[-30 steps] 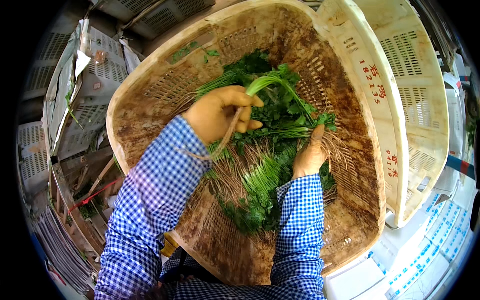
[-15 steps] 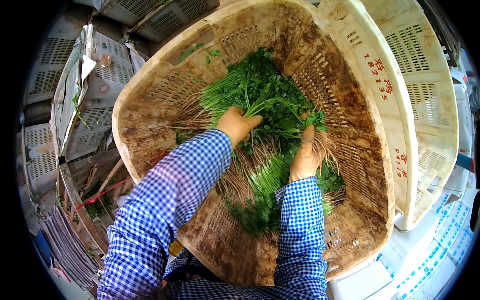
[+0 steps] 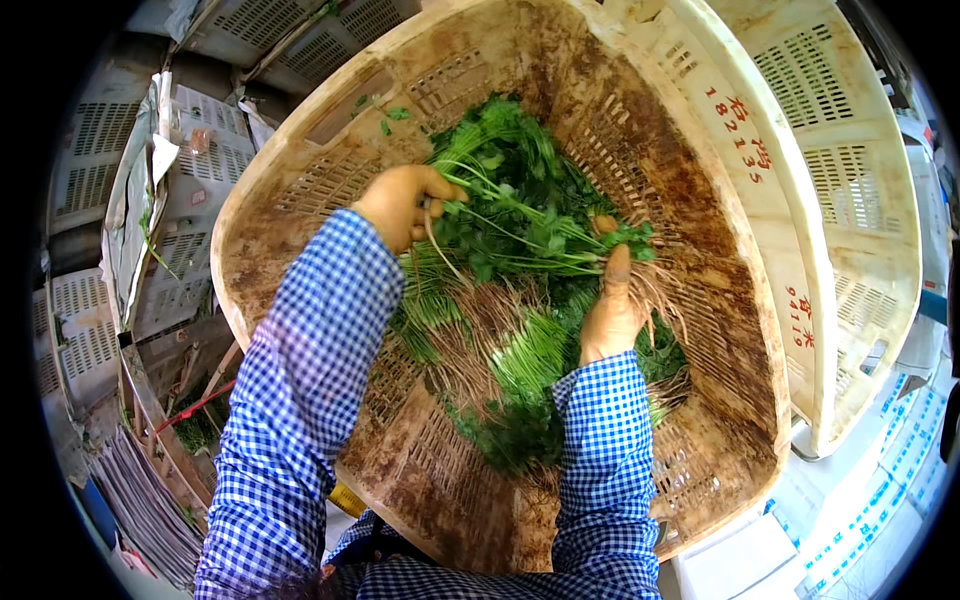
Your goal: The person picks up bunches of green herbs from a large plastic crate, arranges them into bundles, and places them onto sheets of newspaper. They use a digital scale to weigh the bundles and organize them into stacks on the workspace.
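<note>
A large, brown-stained plastic crate [image 3: 290, 240] holds bunches of coriander [image 3: 530, 350] with green stems, leafy tops and long thin roots. My left hand [image 3: 408, 205] is closed on a few coriander stems near the crate's left side, one pale root hanging below the fingers. My right hand [image 3: 615, 310] is closed around the root end of a small coriander bunch [image 3: 540, 240], whose stems and leaves stretch toward my left hand. Beneath both hands lie more bunches, roots and leaves pointing different ways.
Pale nested crates [image 3: 780, 200] with red markings stand right of the stained crate. More slatted crates [image 3: 190, 180] are stacked at left. A stack of flat sheets [image 3: 145, 505] lies lower left, near a red strap [image 3: 200, 403]. White boxes [image 3: 740, 565] sit lower right.
My left hand has moved up and left with stems in its fingers. My right hand stays nearly in place on the root end. The view has shifted slightly.
</note>
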